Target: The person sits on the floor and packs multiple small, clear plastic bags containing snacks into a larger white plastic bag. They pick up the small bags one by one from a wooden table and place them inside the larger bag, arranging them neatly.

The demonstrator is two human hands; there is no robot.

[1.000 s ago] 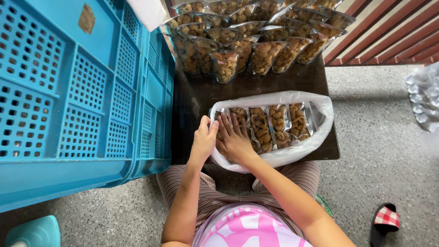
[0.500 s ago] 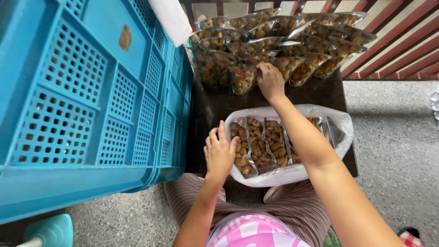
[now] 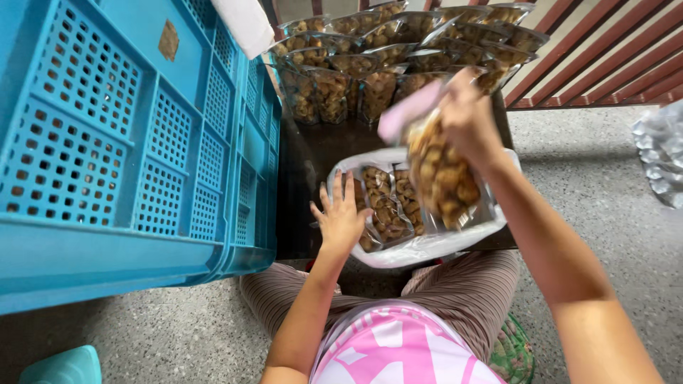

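My right hand (image 3: 467,117) grips a clear pouch of brown snack pieces (image 3: 441,171) by its top and holds it in the air above a large white plastic bag (image 3: 427,245). That bag lies open on a dark low table (image 3: 309,153) and holds several similar filled pouches (image 3: 388,203) side by side. Fingers spread, my left hand (image 3: 341,217) rests flat on the bag's left edge and the leftmost pouches. A pile of several more filled pouches (image 3: 370,67) lies at the table's far end.
Stacked blue perforated plastic crates (image 3: 128,142) stand close on the left, against the table. A red-brown slatted wall (image 3: 612,50) runs at the upper right. A clear plastic bundle (image 3: 662,153) lies on the speckled floor at the right. My lap (image 3: 398,341) is below the table.
My right hand reached from the white bag to the far pile, took a pouch and has brought it back over the bag. My left hand stayed on the bag's left side.
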